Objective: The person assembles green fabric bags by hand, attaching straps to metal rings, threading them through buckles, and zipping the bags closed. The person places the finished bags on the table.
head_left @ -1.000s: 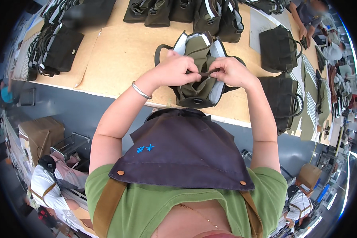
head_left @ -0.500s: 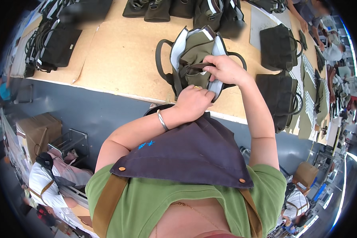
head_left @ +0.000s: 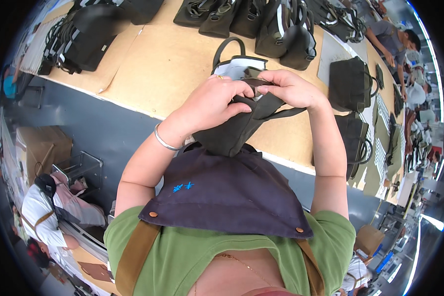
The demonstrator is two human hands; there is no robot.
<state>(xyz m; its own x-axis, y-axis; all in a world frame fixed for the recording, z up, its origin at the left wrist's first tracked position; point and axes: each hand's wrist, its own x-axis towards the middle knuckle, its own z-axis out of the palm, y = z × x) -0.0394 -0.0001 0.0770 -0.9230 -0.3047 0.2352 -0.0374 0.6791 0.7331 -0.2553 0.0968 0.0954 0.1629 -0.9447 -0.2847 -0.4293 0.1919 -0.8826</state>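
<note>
A dark olive handbag [head_left: 230, 129] with a pale lining is tilted toward me at the near table edge, its lower part against my apron. One looped handle [head_left: 229, 45] rises on the far side. My left hand [head_left: 217, 101] grips the top rim, thumb on the outer face and fingers over the opening. Opposite it, my right hand [head_left: 293, 90] pinches the rim near a brown strip [head_left: 255, 82] at the mouth. The fingertips of both hands nearly meet. Most of the bag's inside is hidden by my hands.
Several dark bags [head_left: 271, 32] stand along the far side of the tan table [head_left: 170, 69]. More bags lie at the left [head_left: 84, 49] and right [head_left: 350, 84]. Flat olive pieces [head_left: 380, 143] lie at the right. A co-worker [head_left: 392, 42] leans in at the far right.
The bag has tipped toward me, its outer face now showing. My left hand has moved up and left onto the rim. My right hand has shifted slightly right, still pinching at the opening.
</note>
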